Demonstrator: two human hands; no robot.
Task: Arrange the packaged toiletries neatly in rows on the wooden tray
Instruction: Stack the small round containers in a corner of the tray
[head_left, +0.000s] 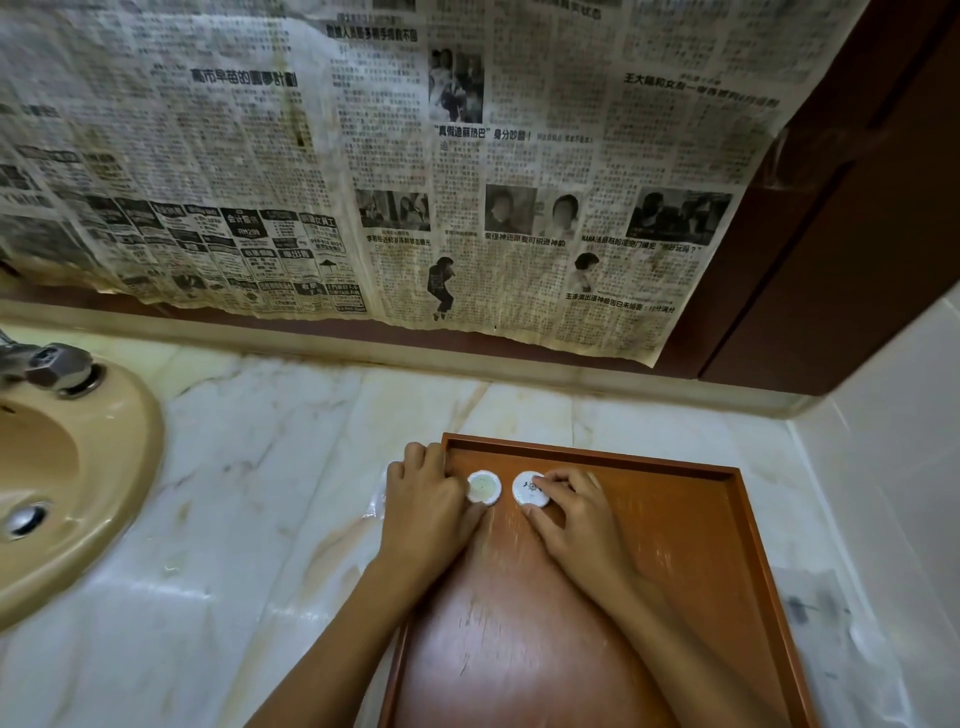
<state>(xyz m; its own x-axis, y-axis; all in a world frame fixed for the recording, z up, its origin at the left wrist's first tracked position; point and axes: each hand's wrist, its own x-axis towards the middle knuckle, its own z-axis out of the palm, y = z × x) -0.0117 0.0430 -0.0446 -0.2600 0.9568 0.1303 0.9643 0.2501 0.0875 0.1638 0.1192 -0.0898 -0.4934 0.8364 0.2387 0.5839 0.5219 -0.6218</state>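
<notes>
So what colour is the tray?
Reddish-brown wood, the tray, seen in the head view.

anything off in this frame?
Yes: newspaper covers the wall above the counter, yellowed and stained, its bottom edge ragged. The two round soaps lie flat, side by side, on the tray.
</notes>
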